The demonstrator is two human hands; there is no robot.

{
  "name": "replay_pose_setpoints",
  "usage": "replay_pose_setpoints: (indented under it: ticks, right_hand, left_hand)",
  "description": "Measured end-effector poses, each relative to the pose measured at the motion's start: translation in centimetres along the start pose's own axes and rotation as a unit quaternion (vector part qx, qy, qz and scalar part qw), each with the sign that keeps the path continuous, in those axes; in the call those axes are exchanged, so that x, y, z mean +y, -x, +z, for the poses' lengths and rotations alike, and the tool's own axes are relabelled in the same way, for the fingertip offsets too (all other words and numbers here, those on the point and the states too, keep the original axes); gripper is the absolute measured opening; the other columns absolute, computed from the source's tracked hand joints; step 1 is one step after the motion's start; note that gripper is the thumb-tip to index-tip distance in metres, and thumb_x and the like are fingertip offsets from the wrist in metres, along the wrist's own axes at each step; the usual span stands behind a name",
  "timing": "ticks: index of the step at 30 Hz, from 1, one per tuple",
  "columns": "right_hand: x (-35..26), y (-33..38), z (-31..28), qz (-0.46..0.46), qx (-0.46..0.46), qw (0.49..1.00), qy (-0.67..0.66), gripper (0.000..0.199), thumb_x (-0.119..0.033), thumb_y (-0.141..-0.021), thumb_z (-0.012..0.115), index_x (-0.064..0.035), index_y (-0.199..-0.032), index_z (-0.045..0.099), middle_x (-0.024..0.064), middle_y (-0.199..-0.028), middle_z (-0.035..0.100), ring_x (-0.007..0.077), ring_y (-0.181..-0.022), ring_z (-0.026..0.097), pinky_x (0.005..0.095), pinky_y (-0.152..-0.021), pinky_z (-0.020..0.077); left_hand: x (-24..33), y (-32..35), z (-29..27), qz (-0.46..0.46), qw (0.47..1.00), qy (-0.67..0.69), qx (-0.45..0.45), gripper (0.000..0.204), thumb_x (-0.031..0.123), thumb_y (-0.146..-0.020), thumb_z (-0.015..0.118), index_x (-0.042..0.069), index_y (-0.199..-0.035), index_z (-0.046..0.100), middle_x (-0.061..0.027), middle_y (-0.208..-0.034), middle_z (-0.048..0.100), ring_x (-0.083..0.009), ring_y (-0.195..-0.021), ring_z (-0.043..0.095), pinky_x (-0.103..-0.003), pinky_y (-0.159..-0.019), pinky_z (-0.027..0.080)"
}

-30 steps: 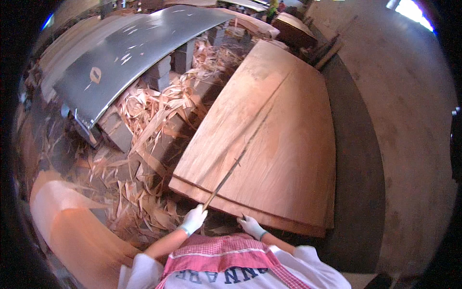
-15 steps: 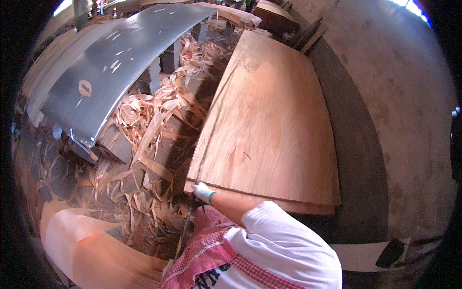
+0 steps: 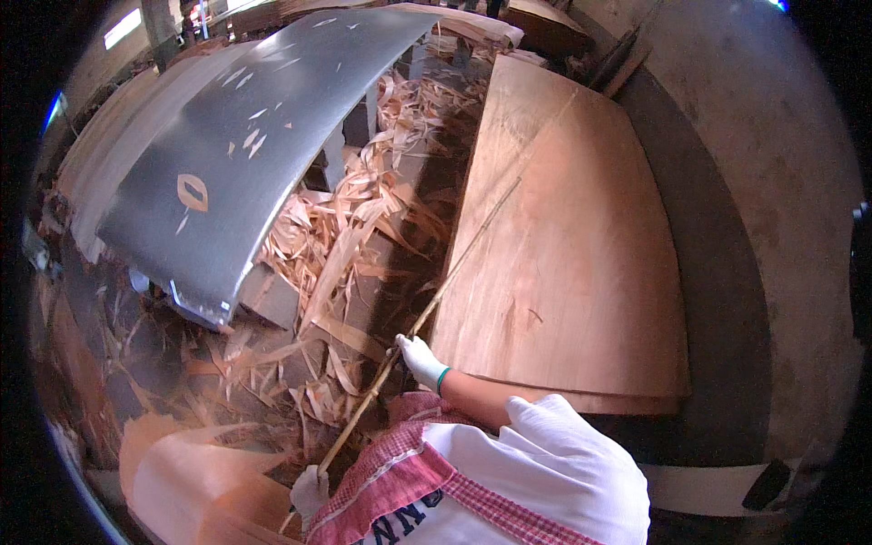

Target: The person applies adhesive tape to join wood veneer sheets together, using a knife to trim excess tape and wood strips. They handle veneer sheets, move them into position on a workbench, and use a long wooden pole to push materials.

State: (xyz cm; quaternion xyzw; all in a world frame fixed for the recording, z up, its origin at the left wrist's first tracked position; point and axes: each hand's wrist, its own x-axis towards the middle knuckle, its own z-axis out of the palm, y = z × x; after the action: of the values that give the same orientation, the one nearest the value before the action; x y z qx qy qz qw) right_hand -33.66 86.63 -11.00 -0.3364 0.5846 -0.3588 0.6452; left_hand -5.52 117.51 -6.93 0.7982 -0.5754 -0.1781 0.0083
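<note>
Being gripped at two points: long thin stick (image 3: 361,405). Right hand (image 3: 421,361) being clamped round midsection, left hand (image 3: 310,493) round lower part. Far end being held over left side of wood-sheet stack (image 3: 581,263).

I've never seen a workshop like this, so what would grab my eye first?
Probably the broad stack of pale wood sheets right of centre, with a long thin stick slanting over its left side, held by the gloved right hand and left hand. Left of it, curly wood scraps lie beside a dark, shiny sheet.
</note>
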Motion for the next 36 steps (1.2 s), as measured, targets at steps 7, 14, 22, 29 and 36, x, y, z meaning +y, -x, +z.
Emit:
replay_pose_setpoints:
  ticks: [7, 14, 22, 29, 36]
  right_hand:
    - [-6.8, -4.4, 6.1, -0.026, 0.057, 0.998, -0.007, 0.023, -0.029, -0.099, 0.047, -0.0070, -0.095, 0.052, 0.0110, -0.087, 0.065, 0.0244, -0.075, 0.063, 0.0368, -0.069, 0.0529]
    - [-2.4, -11.9, 9.7, -0.057, 0.094, 0.988, -0.111, 0.024, -0.029, -0.099, 0.047, -0.0057, -0.098, 0.050, 0.0115, -0.086, 0.066, 0.0217, -0.072, 0.062, 0.0358, -0.064, 0.0517]
    - [-5.8, -7.4, 22.1, 0.004, 0.175, 0.981, -0.083, 0.032, -0.030, -0.096, 0.051, 0.0012, -0.096, 0.055, 0.0122, -0.084, 0.068, 0.0195, -0.069, 0.059, 0.0359, -0.063, 0.0475]
    - [-1.0, -5.5, 29.7, 0.024, 0.218, 0.976, -0.011, 0.045, -0.036, -0.094, 0.051, 0.0070, -0.108, 0.054, 0.0220, -0.103, 0.062, 0.0273, -0.090, 0.056, 0.0431, -0.079, 0.0459]
    - [-2.5, -3.6, 32.3, -0.008, 0.208, 0.977, -0.052, 0.040, -0.036, -0.094, 0.052, 0.0036, -0.102, 0.055, 0.0149, -0.091, 0.060, 0.0220, -0.082, 0.053, 0.0390, -0.073, 0.0446]
  left_hand:
    - [-1.6, -12.7, -11.1, 0.053, 0.988, -0.099, 0.111, 0.022, 0.031, -0.083, 0.062, 0.012, -0.094, 0.060, -0.0087, -0.082, 0.061, -0.0296, -0.083, 0.060, -0.045, -0.072, 0.048]
    - [-6.9, -22.2, -11.9, 0.088, 0.995, -0.036, -0.005, 0.027, 0.034, -0.086, 0.060, 0.013, -0.103, 0.060, -0.0117, -0.091, 0.065, -0.0330, -0.088, 0.062, -0.047, -0.077, 0.048]
    - [-16.8, -28.6, -18.3, 0.086, 0.983, -0.034, -0.157, 0.031, 0.039, -0.087, 0.056, 0.014, -0.106, 0.060, -0.0148, -0.093, 0.067, -0.0355, -0.089, 0.063, -0.048, -0.077, 0.048]
    - [-21.5, -31.4, -20.7, 0.141, 0.959, -0.083, -0.232, 0.031, 0.039, -0.087, 0.056, 0.014, -0.106, 0.060, -0.0151, -0.093, 0.067, -0.0357, -0.089, 0.064, -0.048, -0.077, 0.048]
    - [-23.4, -32.0, -21.4, 0.169, 0.953, -0.087, -0.236, 0.031, 0.039, -0.087, 0.056, 0.015, -0.106, 0.060, -0.0153, -0.092, 0.067, -0.0360, -0.088, 0.064, -0.048, -0.076, 0.048]
